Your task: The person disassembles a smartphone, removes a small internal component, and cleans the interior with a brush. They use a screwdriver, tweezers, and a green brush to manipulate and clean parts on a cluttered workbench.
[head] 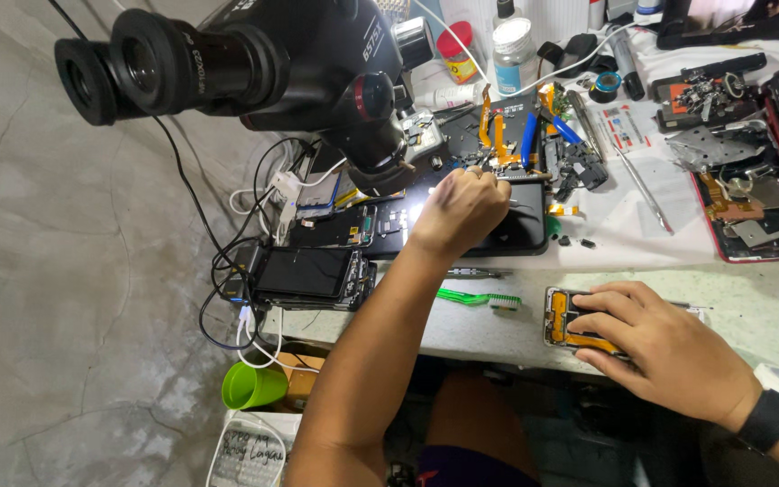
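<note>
At far left, bare grey concrete floor filled the view. A green plastic cup [252, 386] stood low down, beside a box whose contents were cut off by the bottom edge. Above, a black stereo microscope [254, 63] with two round eyepieces loomed over the bench, hiding what lay beneath it. A tangle of black and white cables [245, 271] ran down to a dark, glossy phone [307, 275] lying flat at the bench's left edge.

The left hand [462, 209] reached out over a black work mat [525, 230], fingers curled closed around something thin; the tool itself was too small to make out. Just beyond lay orange flex ribbons and blue-handled tools, blurred together. A green toothbrush [475, 298] rested on the pale bench.

The right hand [660, 347], a black watch at its wrist, pressed flat with fingers spread on an opened phone frame [563, 320] showing orange ribbon, mostly covered by the fingers. At far right, a red-edged phone shell [759, 216] with metal shields was partly cropped.
</note>
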